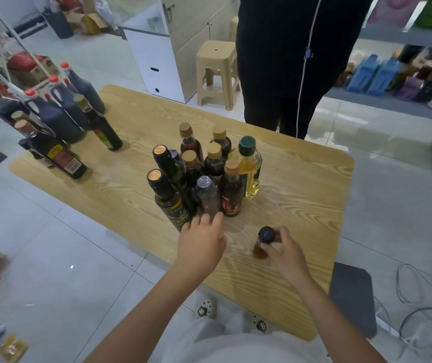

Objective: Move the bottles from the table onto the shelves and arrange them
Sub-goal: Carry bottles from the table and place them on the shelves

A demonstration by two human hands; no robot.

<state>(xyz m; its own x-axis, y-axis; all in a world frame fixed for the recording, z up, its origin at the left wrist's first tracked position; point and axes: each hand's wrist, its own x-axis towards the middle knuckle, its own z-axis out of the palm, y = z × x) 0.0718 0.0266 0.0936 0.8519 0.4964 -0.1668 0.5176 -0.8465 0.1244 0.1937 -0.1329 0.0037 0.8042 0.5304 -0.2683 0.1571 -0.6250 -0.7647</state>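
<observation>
Right hand [287, 254] around half-hidden bottle [265, 235]

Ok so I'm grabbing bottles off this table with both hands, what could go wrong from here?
The left hand reaches into the packed cluster; bumping the tall dark bottle could topple its neighbours. The right hand holds the small bottle high, near its cap, so it might slip when lifted. The dark bottles at the far left of the table stand close to its edge.

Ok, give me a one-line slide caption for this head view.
Right hand grips a small dark-capped bottle on the wooden table; left hand reaches toward the central bottle cluster.
</observation>
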